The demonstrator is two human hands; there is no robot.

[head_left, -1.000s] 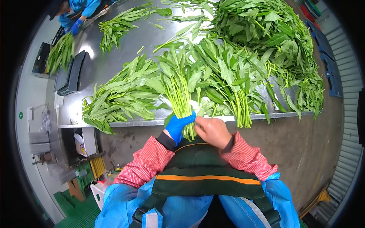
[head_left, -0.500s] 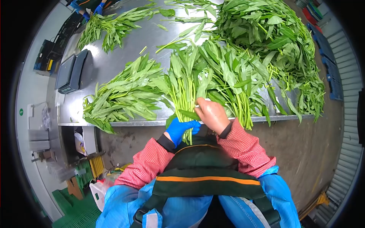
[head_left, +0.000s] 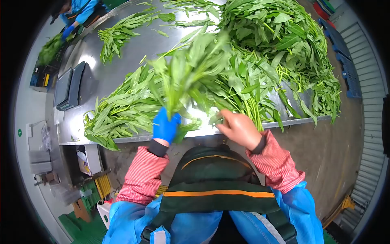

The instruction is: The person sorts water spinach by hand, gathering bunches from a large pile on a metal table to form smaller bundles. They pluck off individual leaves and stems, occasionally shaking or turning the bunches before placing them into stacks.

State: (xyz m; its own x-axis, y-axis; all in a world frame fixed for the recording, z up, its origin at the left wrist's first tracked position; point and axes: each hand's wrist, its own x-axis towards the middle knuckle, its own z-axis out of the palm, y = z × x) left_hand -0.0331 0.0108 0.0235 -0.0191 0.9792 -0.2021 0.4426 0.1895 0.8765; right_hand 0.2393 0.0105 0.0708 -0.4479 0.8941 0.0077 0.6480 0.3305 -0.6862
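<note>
My left hand (head_left: 165,127), in a blue glove, grips a bunch of water spinach (head_left: 178,77) by its lower stems. The leafy tops point away from me over the steel table and are blurred by motion. To the right, my right hand (head_left: 239,129) has its fingers pinched together, with a blurred green leaf (head_left: 213,117) at the tips. On the left of the table lies another bunch of water spinach (head_left: 122,107). Just beyond my right hand are more loose stems (head_left: 252,97).
A big heap of water spinach (head_left: 280,36) covers the table's far right. A dark scale (head_left: 70,88) stands at the left edge of the steel table (head_left: 122,49). At the far left, a co-worker's blue-gloved hand (head_left: 68,32) holds greens over black crates (head_left: 40,78).
My left hand has lifted its bunch and moved left and away from me. My right hand has drawn apart from it to the right. The co-worker has carried greens off the table toward the crates.
</note>
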